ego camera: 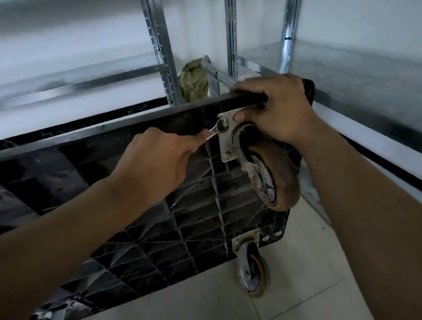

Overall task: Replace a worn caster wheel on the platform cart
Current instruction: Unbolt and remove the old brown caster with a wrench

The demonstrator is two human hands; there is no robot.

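The caster wheel [280,176] sits bolted near the tipped platform cart's [155,225] upper edge. The left hand [162,163] grips a wrench [215,130] on its plate bolt. The right hand [276,109] clasps that edge. Shelving [159,38] crowds close behind, with bare floor [296,294] below.

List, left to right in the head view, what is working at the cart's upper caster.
left hand → wrench → right hand, gripping the platform cart edge
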